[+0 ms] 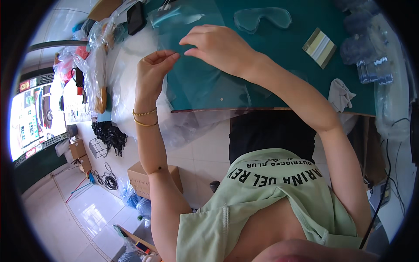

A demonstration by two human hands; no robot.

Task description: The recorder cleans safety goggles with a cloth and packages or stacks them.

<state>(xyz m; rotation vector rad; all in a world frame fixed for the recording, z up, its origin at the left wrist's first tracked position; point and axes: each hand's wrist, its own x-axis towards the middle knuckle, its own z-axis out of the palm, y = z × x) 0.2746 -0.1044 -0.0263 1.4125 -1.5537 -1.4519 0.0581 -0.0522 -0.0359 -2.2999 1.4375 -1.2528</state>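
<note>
Over the green table, my left hand (152, 74) has thumb and forefinger pressed together in a pinch. Whatever sits between those fingertips is too small or too transparent to make out. My right hand (214, 47) hovers just to its right, thumb and fingers slightly apart, with nothing visible in the gap. Beneath both hands lies clear plastic film (192, 85), its edges hard to see against the green. A clear goggle-shaped lens piece (262, 21) rests beyond my right hand.
A black phone (136, 18) lies far left beside crumpled plastic bags (98, 65). To the right are a small rectangular piece (319, 48), a white cloth (341, 95) and stacked clear plastic parts (371, 65). The table's near edge (262, 108) runs before my body. A cardboard box (148, 179) stands on the floor.
</note>
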